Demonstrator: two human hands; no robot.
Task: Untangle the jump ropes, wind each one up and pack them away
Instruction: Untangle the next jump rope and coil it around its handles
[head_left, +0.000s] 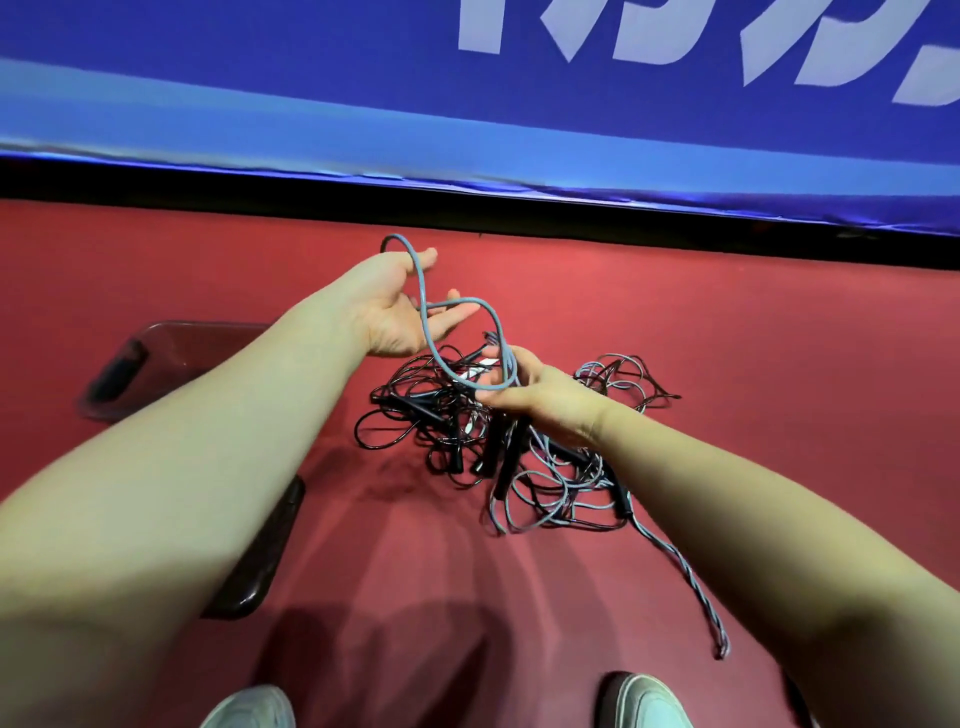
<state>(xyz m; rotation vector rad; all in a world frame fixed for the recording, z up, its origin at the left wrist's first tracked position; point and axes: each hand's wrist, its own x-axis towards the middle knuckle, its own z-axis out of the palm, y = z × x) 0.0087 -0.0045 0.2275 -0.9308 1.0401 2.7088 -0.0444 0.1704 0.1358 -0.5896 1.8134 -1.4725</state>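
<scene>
early: left grip (400, 312) wide, grey rope (434, 353) draped over thumb; right grip (537, 397) pinching it; pile (415, 415) tangled on floor (727, 338), nothing wound or packed.

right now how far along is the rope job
Early. No wound-up rope shows anywhere. In hand: one grey rope loops over the open left hand while the right hand grips it lower down. Left: the pile of black and grey ropes lies tangled on the floor, and nothing visible sits in the bin.
</scene>
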